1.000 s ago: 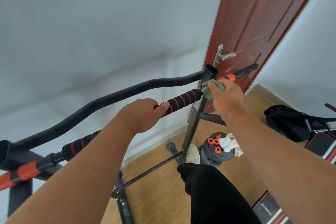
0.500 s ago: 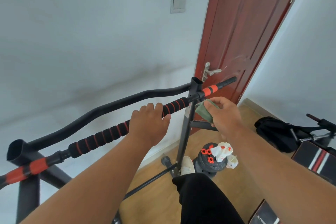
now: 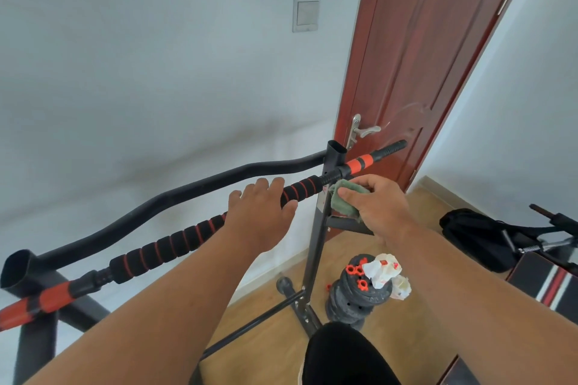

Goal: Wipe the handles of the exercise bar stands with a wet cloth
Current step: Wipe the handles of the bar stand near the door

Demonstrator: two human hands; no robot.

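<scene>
A black-and-red foam-grip bar (image 3: 175, 247) runs across the black stand's two uprights. My left hand (image 3: 259, 216) rests on top of the grip's middle with its fingers loosely curled over it. My right hand (image 3: 378, 206) pinches a crumpled green cloth (image 3: 344, 197) just below the bar, against the right upright (image 3: 319, 228). The cloth sits beside the grip's right end, under the orange sleeve (image 3: 359, 164). A curved black bar (image 3: 175, 194) arcs behind the grip.
A red door (image 3: 422, 56) with a metal handle (image 3: 362, 131) stands right behind the stand. On the wooden floor lie stacked weight plates (image 3: 353, 294) with crumpled paper on top, a black bag (image 3: 475, 237) and a striped bench (image 3: 550, 284). My black-trousered knee (image 3: 344, 356) is below.
My right hand dropped with the cloth from the top of the bar's junction to below it, at the upright. My left hand loosened from a closed grasp to lie over the grip.
</scene>
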